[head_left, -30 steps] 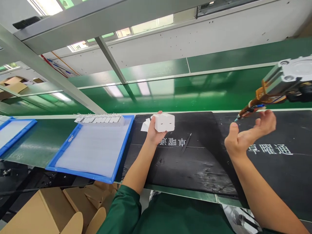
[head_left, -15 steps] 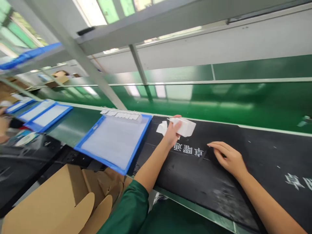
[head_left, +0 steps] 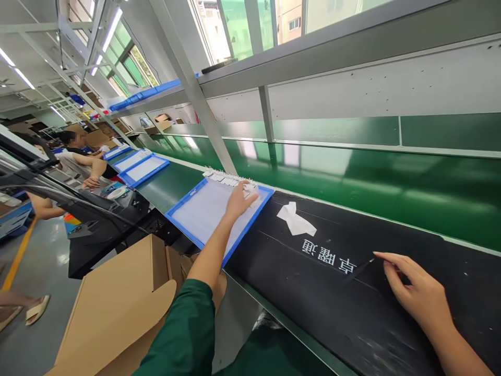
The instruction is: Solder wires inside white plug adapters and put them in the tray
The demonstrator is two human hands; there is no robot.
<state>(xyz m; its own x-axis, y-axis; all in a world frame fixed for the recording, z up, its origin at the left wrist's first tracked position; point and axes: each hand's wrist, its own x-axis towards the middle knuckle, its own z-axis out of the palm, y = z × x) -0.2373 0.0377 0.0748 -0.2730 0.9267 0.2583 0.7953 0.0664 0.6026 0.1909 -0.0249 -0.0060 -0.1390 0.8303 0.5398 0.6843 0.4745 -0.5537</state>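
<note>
Beside dark tool [head_left: 360, 269], right fingers [head_left: 396, 259] parted, curled

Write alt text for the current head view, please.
A person's left hand is at a row of small white pieces along the far edge of a blue-rimmed tray. The right hand is beside a thin dark tool on a black mat.
</note>
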